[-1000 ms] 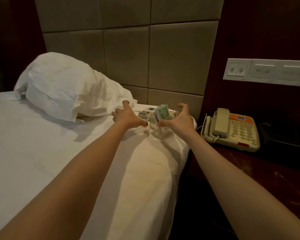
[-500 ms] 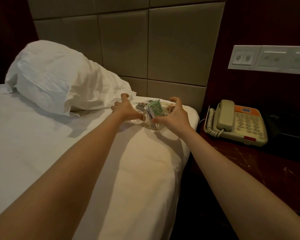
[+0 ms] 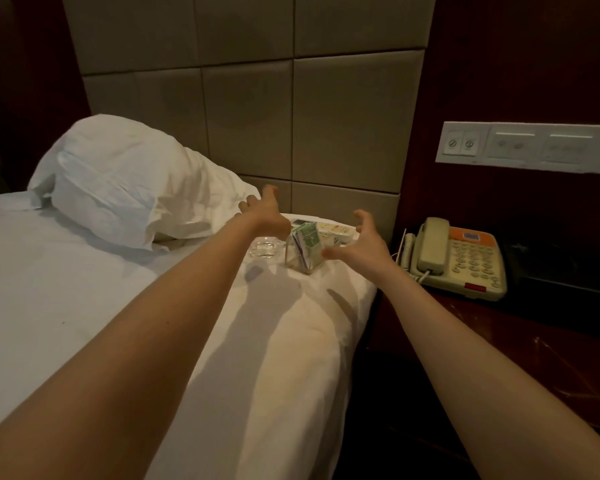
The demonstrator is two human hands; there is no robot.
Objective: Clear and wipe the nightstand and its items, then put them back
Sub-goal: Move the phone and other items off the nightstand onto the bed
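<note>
Both arms reach forward over the corner of the bed [image 3: 118, 306], where the nightstand's small items lie on the white sheet. A clear plastic holder [image 3: 300, 261] stands upright there with green-printed packets [image 3: 308, 235] sticking out of its top, and it sits between the two hands. The left hand [image 3: 267, 216] hovers above and just to the left of the holder, fingers spread and stretched away from the camera, gripping nothing; its heel overlaps the holder's upper left corner in the picture. Below that hand, just beside the holder on its left, rests a low glass ashtray [image 3: 264, 250]. The right hand [image 3: 364, 240] is just to the right of the holder, fingers loosely curved in a wide claw and holding nothing. Its thumb points left toward the holder's right edge; the tip may be touching the plastic, but the dim light makes that hard to tell. Behind the holder, nearer the padded headboard [image 3: 326, 116], a pale remote control [image 3: 333, 230] lies flat on the sheet, partly hidden by the packets and the right hand. A rumpled white pillow [image 3: 125, 181] leans against the headboard to the left, well apart from the items. To the right of the bed, the dark wooden nightstand [image 3: 499, 327] carries a beige telephone [image 3: 458, 261] with an orange top panel, its handset on the cradle. Above it a white switch panel [image 3: 527, 147] is fixed to the dark wall.
</note>
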